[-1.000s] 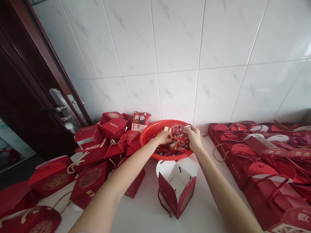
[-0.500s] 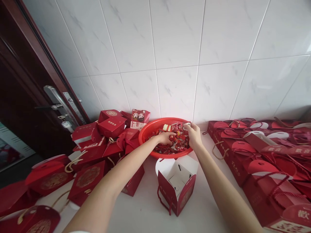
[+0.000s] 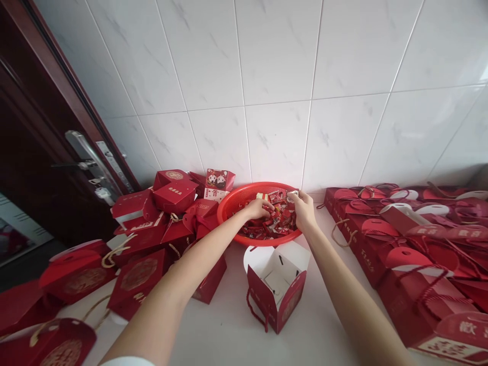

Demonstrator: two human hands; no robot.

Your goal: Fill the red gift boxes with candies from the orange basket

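Red mesh basket, centre of frame, round, smooth rim, heaped with small shiny wrapped sweets (mostly red, one cream-and-yellow near the back). Left hand reaches in over the left rim, fingers curled among the sweets; cannot tell if it grips one. Right hand, at the basket's right rim, pinches a small packet with a white face between thumb and fingers.

Red box stands upright just below the basket's front rim, flaps spread, white inside with dark slots, dark-red cord handle hanging on its left side.

Room: white tabletop shows at lower centre and as a strip right of the box, right forearm crossing above it. Tiled wall rises close behind the basket. Left boxes crowd up to the basket's left rim; right boxes fill the right edge.

Counts: one basket, one spread-flap box, two hands, at least nine left boxes; right boxes and sweets overlap too much to count.
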